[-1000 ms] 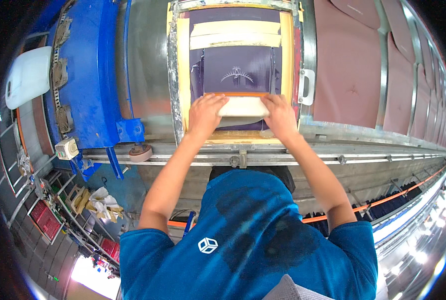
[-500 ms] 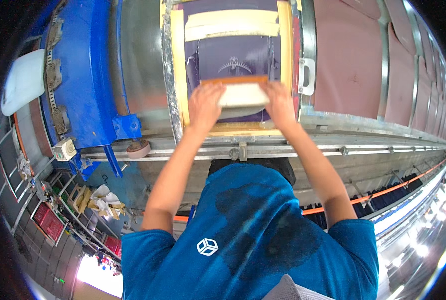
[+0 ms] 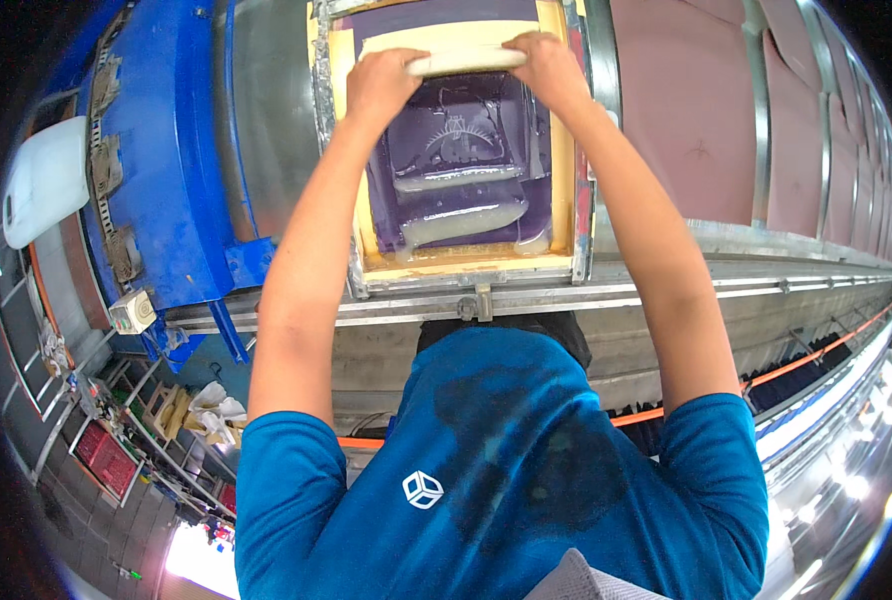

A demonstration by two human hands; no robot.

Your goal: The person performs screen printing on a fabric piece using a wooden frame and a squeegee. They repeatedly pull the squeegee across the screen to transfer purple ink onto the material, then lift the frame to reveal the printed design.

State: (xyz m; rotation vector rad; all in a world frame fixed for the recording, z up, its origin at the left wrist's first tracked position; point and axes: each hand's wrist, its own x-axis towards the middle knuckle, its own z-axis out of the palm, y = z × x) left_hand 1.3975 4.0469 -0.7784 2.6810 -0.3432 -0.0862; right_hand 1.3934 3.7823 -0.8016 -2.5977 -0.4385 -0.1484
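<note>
Both my hands grip the two ends of a squeegee [image 3: 469, 61], whose pale handle lies crosswise over the far part of a screen printing frame [image 3: 576, 215]. My left hand [image 3: 381, 90] closes on its left end, my right hand [image 3: 553, 72] on its right end. Nearer to me, the purple mesh [image 3: 406, 125] shows wet streaks and a pale line design [image 3: 458, 130]. Two whitish bands of ink [image 3: 463, 220] lie across the mesh near its close end. Yellow tape [image 3: 356, 200] lines the frame's inner edges. The squeegee's blade is hidden beneath the handle.
A metal rail [image 3: 406, 308] runs along the table's near edge. On the right stretch brownish-pink panels [image 3: 681, 120] split by metal strips. Blue machinery [image 3: 166, 150] stands at left, with a white container [image 3: 46, 185] beyond. A red crate [image 3: 103, 452] sits at lower left.
Both hands have carried the squeegee away from me, from the mesh's near half to its far end. Whitish bands of ink now show where it was. The frame appears slightly shifted left.
</note>
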